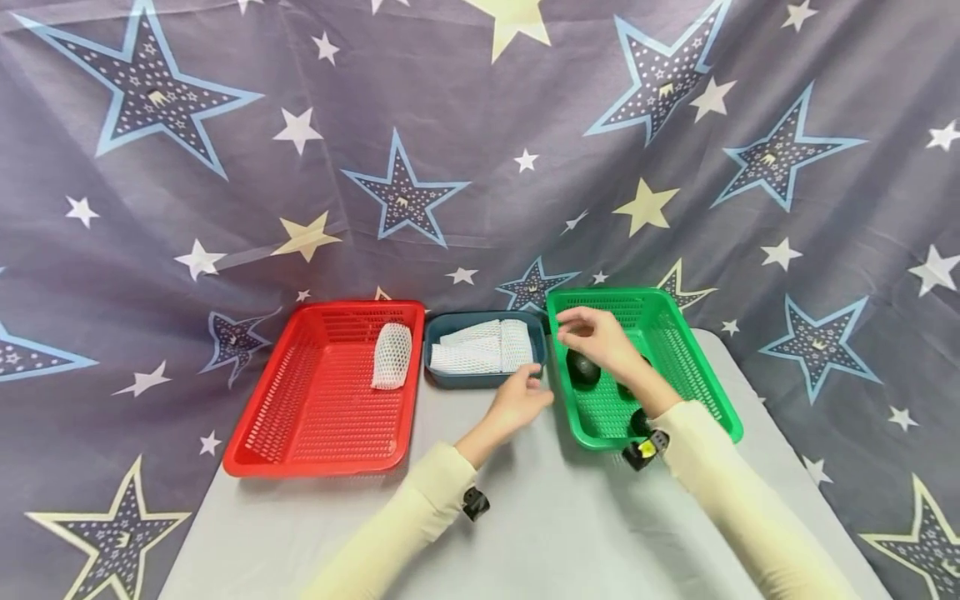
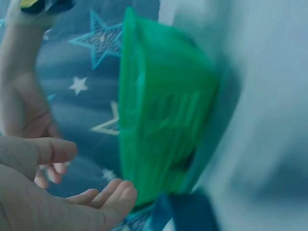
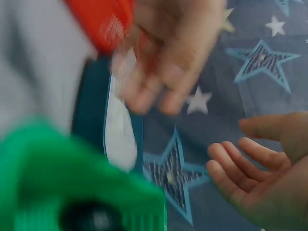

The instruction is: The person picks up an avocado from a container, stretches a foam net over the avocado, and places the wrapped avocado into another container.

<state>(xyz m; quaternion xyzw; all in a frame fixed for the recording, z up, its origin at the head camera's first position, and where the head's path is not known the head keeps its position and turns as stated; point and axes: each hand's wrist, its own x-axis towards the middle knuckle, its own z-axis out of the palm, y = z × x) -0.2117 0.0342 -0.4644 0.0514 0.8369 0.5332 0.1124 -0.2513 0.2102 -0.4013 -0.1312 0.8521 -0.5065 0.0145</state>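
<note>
My left hand (image 1: 517, 402) hovers at the front right corner of a dark blue basket (image 1: 480, 381), its fingers loosely bent around nothing. White foam net sleeves (image 1: 468, 350) lie inside that basket. Over the left side of a green basket (image 1: 693, 367), my right hand (image 1: 596, 337) hangs in the air with relaxed fingers and holds nothing. Beneath it sit dark, rounded, avocado-like fruits (image 1: 583, 371), partly covered by the hand and forearm. Both wrist views show bare palms, with the left hand's thumb (image 2: 57, 150) apart from its fingers.
A red basket (image 1: 341, 408) stands at the left, with a white net-covered bundle (image 1: 392, 357) along its right side. All three baskets rest on a pale table (image 1: 525, 517). Behind them hangs a grey star-patterned curtain (image 1: 465, 100).
</note>
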